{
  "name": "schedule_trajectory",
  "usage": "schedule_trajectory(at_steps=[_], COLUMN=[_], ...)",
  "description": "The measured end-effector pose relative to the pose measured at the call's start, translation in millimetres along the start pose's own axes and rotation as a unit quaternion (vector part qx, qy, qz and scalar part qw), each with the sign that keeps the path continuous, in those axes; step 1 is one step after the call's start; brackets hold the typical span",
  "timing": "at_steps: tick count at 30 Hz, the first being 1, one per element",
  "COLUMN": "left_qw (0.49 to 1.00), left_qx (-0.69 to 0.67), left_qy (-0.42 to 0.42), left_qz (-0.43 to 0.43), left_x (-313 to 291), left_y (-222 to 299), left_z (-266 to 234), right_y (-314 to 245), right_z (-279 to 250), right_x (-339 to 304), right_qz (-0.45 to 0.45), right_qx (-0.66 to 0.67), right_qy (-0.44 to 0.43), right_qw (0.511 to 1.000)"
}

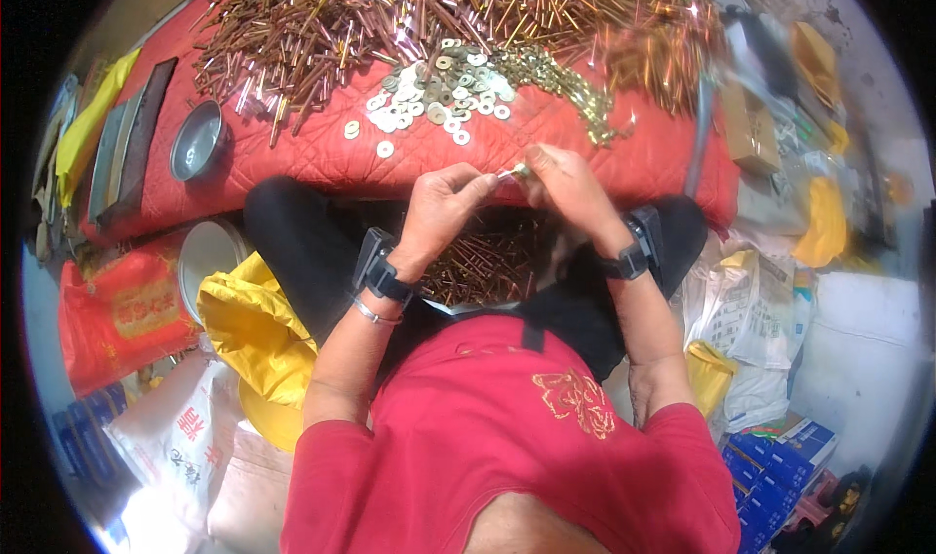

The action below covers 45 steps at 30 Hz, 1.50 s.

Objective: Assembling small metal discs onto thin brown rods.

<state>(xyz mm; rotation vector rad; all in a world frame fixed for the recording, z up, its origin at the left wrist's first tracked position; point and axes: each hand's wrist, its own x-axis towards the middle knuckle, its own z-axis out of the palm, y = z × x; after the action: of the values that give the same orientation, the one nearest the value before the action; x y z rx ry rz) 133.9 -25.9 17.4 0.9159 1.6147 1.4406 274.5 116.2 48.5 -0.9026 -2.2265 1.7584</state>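
My left hand [442, 208] pinches one end of a short, shiny metal bolt [506, 174] between thumb and fingertips. The fingers of my right hand [570, 189] close round its other end, where a small brass-coloured piece like a nut [521, 170] partly shows. Both hands are over the near edge of the red quilted cover [322, 169]. Just beyond them are a heap of flat round washers [444, 91] and a strip of small gold-coloured nuts [575, 91]. Behind those spreads a big pile of copper-coloured bolts [322, 28].
More bolts [483, 262] lie in a container between my legs. A grey metal bowl [198, 142] stands on the cover at the left. Yellow cloth [255, 320], a red bag [127, 305] and a white sack [175, 427] lie left; blue boxes [775, 471] are stacked lower right.
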Motion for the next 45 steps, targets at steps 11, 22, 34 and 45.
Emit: schedule_trajectory(at_steps=[11, 22, 34, 45], left_qw=[0.99, 0.989, 0.986, 0.976], left_qx=[-0.118, -0.121, -0.128, -0.141], left_qy=[-0.023, -0.026, -0.035, -0.056], left_qz=[-0.07, -0.078, -0.101, -0.153], left_x=[4, 6, 8, 10], left_y=[12, 9, 7, 6], left_z=[-3, -1, 0, -2], right_y=[17, 12, 18, 15], right_z=[6, 10, 15, 5], right_x=[16, 12, 12, 11], right_qz=[-0.229, -0.208, -0.183, -0.149], right_qx=[-0.143, -0.087, -0.052, -0.073], right_qy=[0.105, 0.142, 0.15, 0.119], right_qw=[0.957, 0.964, 0.97, 0.979])
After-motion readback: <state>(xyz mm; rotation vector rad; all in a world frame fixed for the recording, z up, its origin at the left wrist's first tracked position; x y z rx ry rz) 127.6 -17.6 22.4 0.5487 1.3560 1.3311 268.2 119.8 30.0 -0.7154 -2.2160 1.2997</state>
